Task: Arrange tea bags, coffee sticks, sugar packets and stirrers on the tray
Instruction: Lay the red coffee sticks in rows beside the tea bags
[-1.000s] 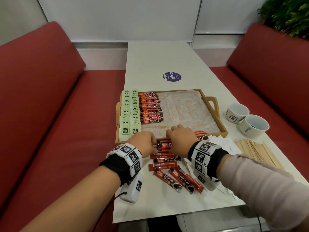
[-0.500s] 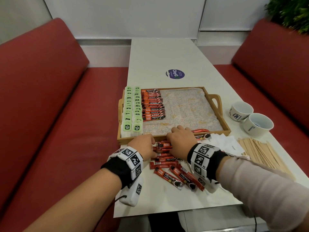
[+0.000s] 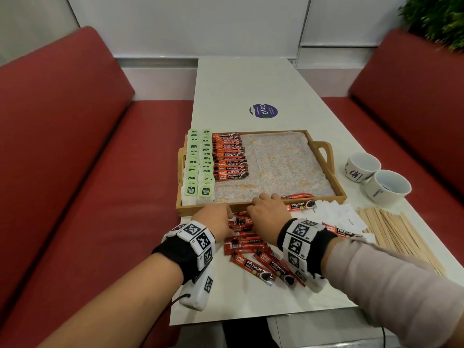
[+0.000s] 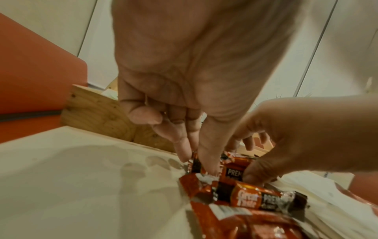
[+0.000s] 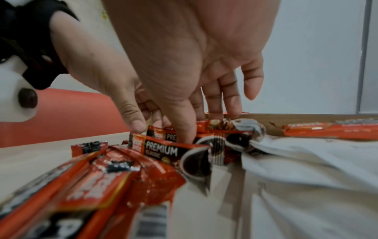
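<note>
Before tray (image 3: 261,206), both hands pinching coffee sticks (image 3: 242,222)

A long white table (image 3: 241,81) stands between two red bench seats (image 3: 62,146). The wall (image 3: 175,23) behind is white and smooth. A green plant (image 3: 437,18) sits in the far right corner.

We see black wristbands (image 3: 175,249) on both wrists, each carrying white blocks printed with black square codes (image 3: 194,229); a beige sleeve (image 3: 391,280) covers our right forearm, a black cable (image 3: 175,300) trails left.
</note>
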